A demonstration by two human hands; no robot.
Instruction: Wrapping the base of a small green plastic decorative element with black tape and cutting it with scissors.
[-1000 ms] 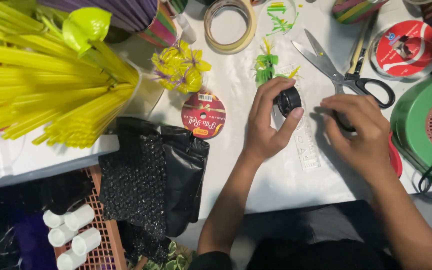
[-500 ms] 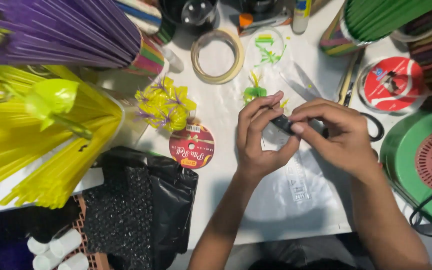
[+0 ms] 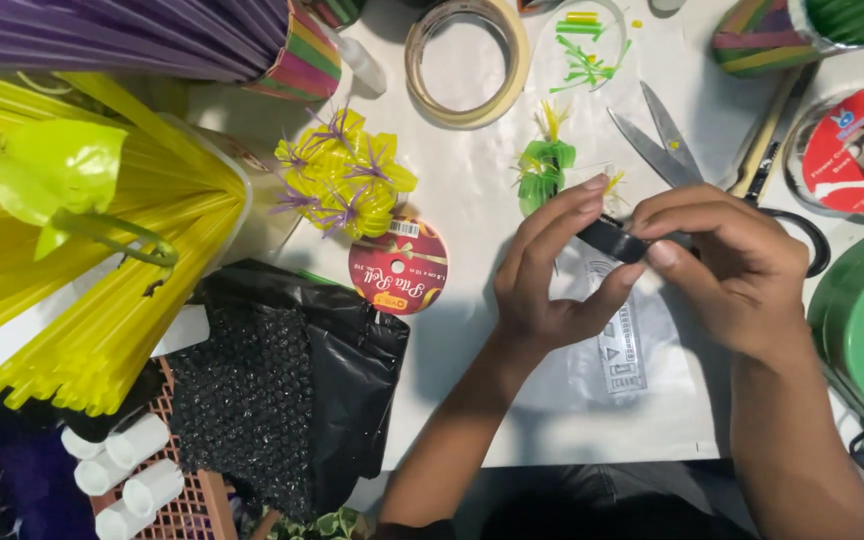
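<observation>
White tabletop was cluttered around you. At centre right of the frame, your left hand and right hand both pinched a small black tape roll, just below the scissors.

- Both hands meet above a white table — the left hand and right hand pinch a small black roll of tape between their fingertips.
- Scissors lie open just beyond the right hand.
- A green and yellow straw flower sits near the left fingertips; a yellow and purple flower cluster lies further left.
- Yellow straws fill the left edge.
</observation>
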